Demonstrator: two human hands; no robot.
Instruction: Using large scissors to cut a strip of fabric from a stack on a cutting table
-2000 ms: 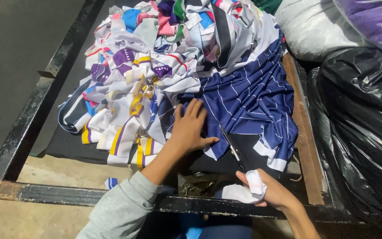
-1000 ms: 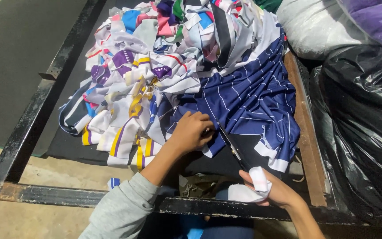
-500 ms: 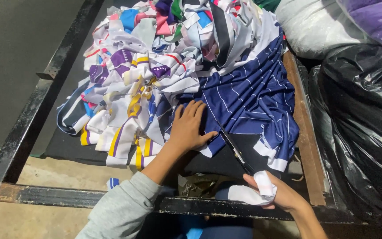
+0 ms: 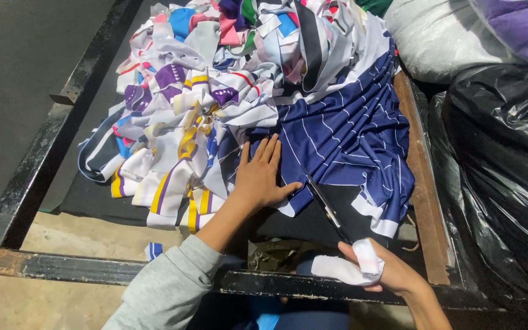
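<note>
A black metal-framed table [image 4: 38, 165] carries a big heap of printed fabric scraps [image 4: 215, 91], with a black plastic sack [image 4: 502, 177] crowding in at three o'clock. The left hand [image 4: 261, 177] lies flat, fingers spread, pinning the navy striped cloth [image 4: 349, 134] taut at its near edge. At five o'clock the right hand [image 4: 377, 272] is closed round the cloth-wrapped handles of scissors [image 4: 328, 208], blades pointing to eleven o'clock along the bare dark strip by the hem, the only free lane.
</note>
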